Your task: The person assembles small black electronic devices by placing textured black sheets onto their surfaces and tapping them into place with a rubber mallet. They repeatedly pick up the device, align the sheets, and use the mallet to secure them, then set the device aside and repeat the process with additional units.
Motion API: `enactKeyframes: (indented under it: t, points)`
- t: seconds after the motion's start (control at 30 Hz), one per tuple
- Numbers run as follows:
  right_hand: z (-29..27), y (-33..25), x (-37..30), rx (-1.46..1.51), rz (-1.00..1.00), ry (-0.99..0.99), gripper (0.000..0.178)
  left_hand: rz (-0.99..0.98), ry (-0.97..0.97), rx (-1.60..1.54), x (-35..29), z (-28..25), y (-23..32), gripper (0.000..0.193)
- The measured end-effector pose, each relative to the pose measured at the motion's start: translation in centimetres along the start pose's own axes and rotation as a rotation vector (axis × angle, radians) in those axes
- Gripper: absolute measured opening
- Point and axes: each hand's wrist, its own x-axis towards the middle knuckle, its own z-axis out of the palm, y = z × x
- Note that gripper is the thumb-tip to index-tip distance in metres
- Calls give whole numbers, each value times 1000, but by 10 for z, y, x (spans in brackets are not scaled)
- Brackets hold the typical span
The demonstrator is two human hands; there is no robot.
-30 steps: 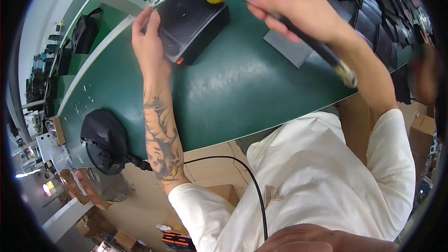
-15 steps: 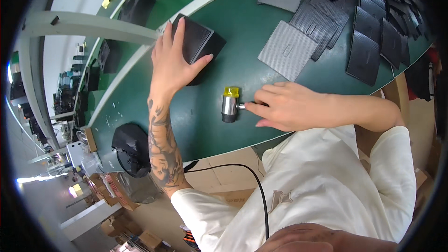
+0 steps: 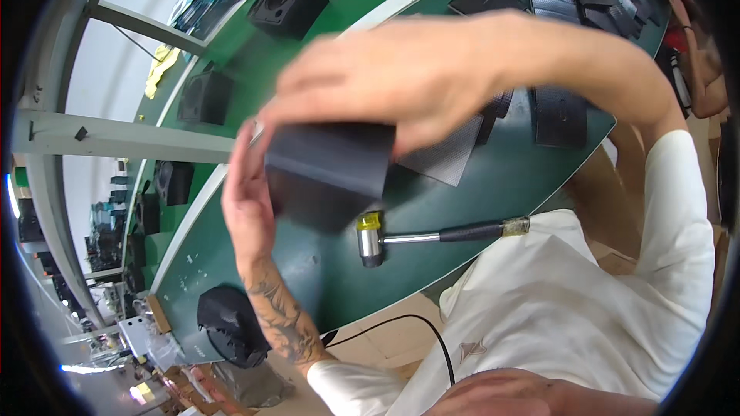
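A black speaker box (image 3: 327, 173), smeared by motion, is held between my two hands above the green table. My left hand (image 3: 250, 196) presses against its left side, palm toward it. Reaching across the far side, my right hand (image 3: 385, 73) is closed round the box, its thumb by the right edge; its fingertips are blurred. Just nearer to me lies a mallet (image 3: 412, 238), with a yellow face, a metal head and a dark handle pointing right. Neither hand touches it.
Textured grey panels (image 3: 447, 156) and many black panels (image 3: 561, 119) lie on the right of the table (image 3: 455, 204). Beyond its pale rail, more speaker boxes (image 3: 289, 6) stand on a green surface. A black bag (image 3: 231, 323) sits at the left edge. Another person's arm (image 3: 697, 69) shows far right.
My right hand has let go of the mallet and moved up and left onto the speaker box. The box has been turned and shifted toward me, away from the rail.
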Motion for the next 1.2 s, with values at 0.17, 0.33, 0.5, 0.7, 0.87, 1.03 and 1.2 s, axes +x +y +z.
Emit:
enactKeyframes:
  t: [0.17,0.33,0.5,0.7,0.87,1.03,1.2]
  points:
    - [-83,90,-12,-305,271,-152,88,-56,357,5,-43,-29,-59,44]
    - [-113,237,-79,-368,610,-362,102,-101,456,-2,-47,-14,-100,34]
    - [-96,245,-20,240,835,-187,100,-213,421,144,-50,-9,-92,27]
    - [51,259,76,-252,1042,-295,128,-215,408,226,-69,-13,-87,25]
    - [59,275,61,-278,1126,-109,117,-206,373,211,-57,-12,-90,27]
    - [13,196,42,-53,506,-148,111,-143,467,56,-47,-20,-88,34]
    - [4,53,50,345,-101,-249,91,-376,252,-934,-27,-43,-44,65]
